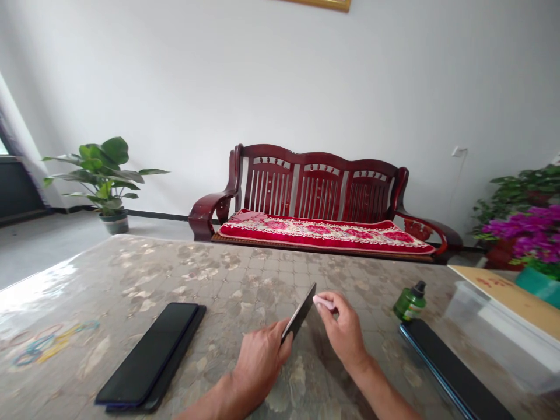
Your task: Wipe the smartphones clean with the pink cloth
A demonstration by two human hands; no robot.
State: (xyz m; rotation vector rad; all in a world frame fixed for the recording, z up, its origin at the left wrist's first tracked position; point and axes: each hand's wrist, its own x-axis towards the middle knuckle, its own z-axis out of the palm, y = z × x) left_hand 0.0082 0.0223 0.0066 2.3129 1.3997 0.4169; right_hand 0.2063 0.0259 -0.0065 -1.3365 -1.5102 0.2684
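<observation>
Pale, bare wall [175,87] rises behind a dark red wooden bench [319,192], whose seat carries a red floral cover [324,229]; a potted plant [105,175] stands on the floor to its left. Nearer, a table [236,274] with a shiny, flower-patterned covering fills the lower part of the view. Over its middle the person's left hand [262,353] grips a slim phone [303,315] by its lower end, thumb on one side and fingers on the other, so that it stands tilted, nearly edge-on to the camera, its upper end pointing away. Just beside that upper end, the right hand [343,326] pinches a small pale pink piece [324,303] between thumb and curled fingers; whether the piece touches the phone cannot be told. Left of the hands, a dark upper phone [149,353] lies on a lower slab [175,354], slightly out of line with it, and coloured bands [56,344] lie loose farther left. Right of the hands, a blue-edged phone stack [455,367] lies near a green bottle [410,303] with a black top. Beyond them sits a clear box [494,335] under a tan board [503,297], beside purple flowers [531,233] in a teal pot [540,286].
</observation>
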